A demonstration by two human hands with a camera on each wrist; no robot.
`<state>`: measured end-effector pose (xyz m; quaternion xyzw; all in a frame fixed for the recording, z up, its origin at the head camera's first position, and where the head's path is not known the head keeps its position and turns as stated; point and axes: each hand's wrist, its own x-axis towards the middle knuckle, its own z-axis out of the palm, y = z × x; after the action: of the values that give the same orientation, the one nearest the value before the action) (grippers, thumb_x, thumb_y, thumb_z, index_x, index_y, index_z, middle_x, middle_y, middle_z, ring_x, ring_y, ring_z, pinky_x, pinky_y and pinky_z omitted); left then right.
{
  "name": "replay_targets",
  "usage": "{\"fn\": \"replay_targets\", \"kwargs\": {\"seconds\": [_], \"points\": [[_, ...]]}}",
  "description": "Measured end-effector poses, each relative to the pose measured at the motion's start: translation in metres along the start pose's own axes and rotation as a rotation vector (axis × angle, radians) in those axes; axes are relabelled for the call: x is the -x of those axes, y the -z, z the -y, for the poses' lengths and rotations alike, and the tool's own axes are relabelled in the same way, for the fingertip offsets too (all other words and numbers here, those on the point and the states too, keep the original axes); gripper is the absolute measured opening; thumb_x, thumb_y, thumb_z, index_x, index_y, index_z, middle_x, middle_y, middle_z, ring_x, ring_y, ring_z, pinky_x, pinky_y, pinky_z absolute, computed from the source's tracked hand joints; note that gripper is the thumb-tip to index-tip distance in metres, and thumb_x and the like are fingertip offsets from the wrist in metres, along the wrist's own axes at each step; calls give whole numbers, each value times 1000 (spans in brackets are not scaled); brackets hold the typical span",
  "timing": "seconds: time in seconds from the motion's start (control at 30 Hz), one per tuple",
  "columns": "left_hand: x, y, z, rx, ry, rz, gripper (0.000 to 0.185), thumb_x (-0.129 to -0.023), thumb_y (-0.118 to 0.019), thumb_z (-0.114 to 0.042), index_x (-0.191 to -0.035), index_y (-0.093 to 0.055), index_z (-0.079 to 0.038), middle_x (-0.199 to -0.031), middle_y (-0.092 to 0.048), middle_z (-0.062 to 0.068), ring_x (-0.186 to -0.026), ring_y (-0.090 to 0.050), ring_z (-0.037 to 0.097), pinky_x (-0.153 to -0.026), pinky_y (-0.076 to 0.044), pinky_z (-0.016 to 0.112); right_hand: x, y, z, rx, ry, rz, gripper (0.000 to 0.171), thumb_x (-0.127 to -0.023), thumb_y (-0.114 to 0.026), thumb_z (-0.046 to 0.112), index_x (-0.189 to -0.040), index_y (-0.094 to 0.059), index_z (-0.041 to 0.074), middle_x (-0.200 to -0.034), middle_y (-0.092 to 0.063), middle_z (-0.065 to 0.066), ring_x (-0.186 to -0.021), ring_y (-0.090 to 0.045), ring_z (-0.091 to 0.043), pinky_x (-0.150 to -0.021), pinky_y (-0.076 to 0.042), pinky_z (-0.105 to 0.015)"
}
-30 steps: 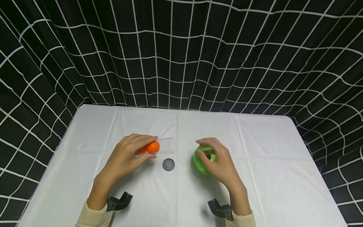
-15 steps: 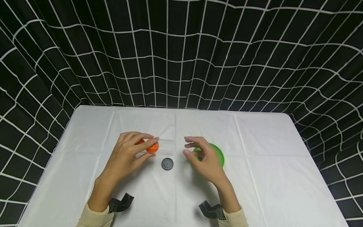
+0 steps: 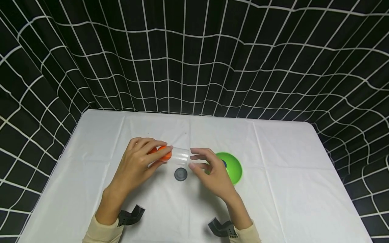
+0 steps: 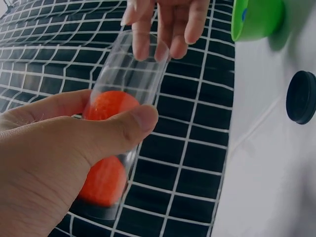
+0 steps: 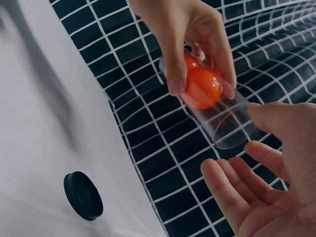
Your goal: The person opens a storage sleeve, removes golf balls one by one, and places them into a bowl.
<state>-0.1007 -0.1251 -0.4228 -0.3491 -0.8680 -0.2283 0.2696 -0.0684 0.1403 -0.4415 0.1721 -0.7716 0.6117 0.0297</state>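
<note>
My left hand (image 3: 135, 165) grips a clear plastic tube (image 3: 181, 156) that lies tilted above the white table. Two orange balls sit inside it: one ball (image 4: 112, 104) partly behind the thumb, the other ball (image 4: 103, 181) nearer the base. The tube's far end is uncapped and points toward my right hand (image 3: 215, 175). Those right fingers are spread and relaxed with nothing between them, fingertips right at the tube's rim in the right wrist view. A round dark grey cap (image 3: 180, 174) lies on the cloth below the tube.
A green bowl (image 3: 236, 168) stands behind and right of my right hand, partly covered by it, with something blue (image 3: 224, 163) inside. White cloth (image 3: 288, 189) covers the table. Black curtains with white netting (image 3: 194, 67) rise at the back and sides.
My right hand has come out from over the green bowl and moved left to the tube's end. The left hand keeps its grip, and the tube is slightly more tilted.
</note>
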Motion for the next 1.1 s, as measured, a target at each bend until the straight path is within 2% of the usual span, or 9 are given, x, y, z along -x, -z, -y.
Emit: {"fn": "replay_targets", "kwargs": {"seconds": [0.4,0.6,0.93,1.1], "points": [[-2,-1,-1,3,-17,-8,48,-80,-93,-23,-126,-78,-24,-117,-78,2,-111,-68,26,-99,-47,46,0,1,-3,-22,-39,0,42,-98,-73,3,-139,-63,6,-141,-66,-15,-123,-69,-38,-98,-62,-28],[-1,3,0,-25,-5,-7,48,-80,-93,-24,-125,-78,-25,-118,-78,1,-112,-68,25,-99,-47,46,-2,-2,-2,-49,-43,16,43,-98,-72,2,-140,-62,0,-142,-65,-17,-124,-68,-39,-99,-62,-28],[-1,3,1,-18,-18,-17,46,-81,-92,-25,-125,-79,-26,-116,-78,-1,-111,-68,24,-97,-47,45,-2,-2,-3,-77,-17,3,43,-97,-73,-1,-139,-62,-1,-142,-62,-26,-126,-68,-14,-99,-61,-26],[0,2,2,7,-8,-15,49,-79,-92,-26,-127,-78,-26,-118,-78,0,-112,-68,25,-98,-47,47,-1,-2,-2,-92,-15,-2,42,-97,-73,-2,-138,-62,1,-140,-65,-21,-124,-67,-7,-97,-62,-25]]}}
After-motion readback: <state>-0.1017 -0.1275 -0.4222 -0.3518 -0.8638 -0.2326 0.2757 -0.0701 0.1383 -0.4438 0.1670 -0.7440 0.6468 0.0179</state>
